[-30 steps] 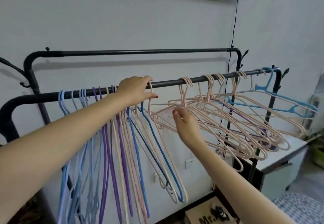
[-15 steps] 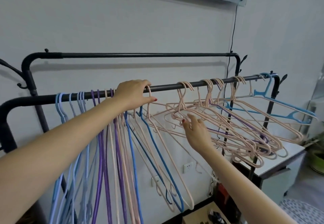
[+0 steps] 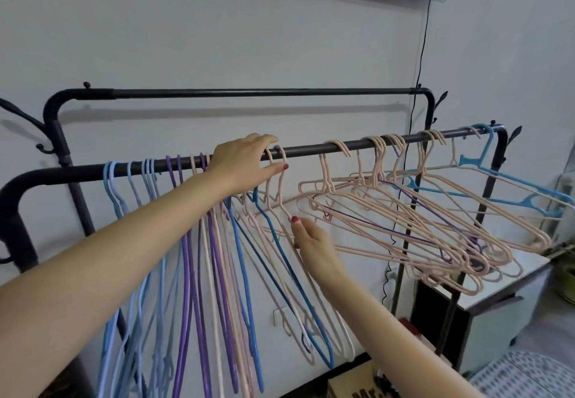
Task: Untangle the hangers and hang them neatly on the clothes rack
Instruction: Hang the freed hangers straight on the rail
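the left hand (image 3: 241,164) rests over the front rail (image 3: 311,149) of the black rack (image 3: 56,123), fingers curled around the hook of a pink hanger (image 3: 280,186) that hangs on the rail. the right hand (image 3: 311,240) is lower and just to the right, thumb and fingers pinching the shoulder wire of that hanger, nails red.

left of the left hand, blue, lilac and purple hangers (image 3: 186,242) hang straight down, packed close, hooks side by side on the rail. below and between the hands more pink ones and a dark blue hanger (image 3: 280,251) hang down too.

right of the right hand a tangle of pink hangers (image 3: 435,229) sticks out sideways and toward the camera, wires crossing, a purple one threaded through. a light blue hanger (image 3: 513,186) sits at the far right end of the rail, by the corner post.

bare rail shows between the left hand and the first hook of the tangle. the back rail (image 3: 249,92), above and behind both hands, carries nothing.

below the tangle stands a white counter (image 3: 513,285), its edge close under the lowest wires. under the right forearm a cardboard box (image 3: 351,382) reads "mr." before the edge of the view cuts it off. a black cable (image 3: 420,55) runs down the wall.
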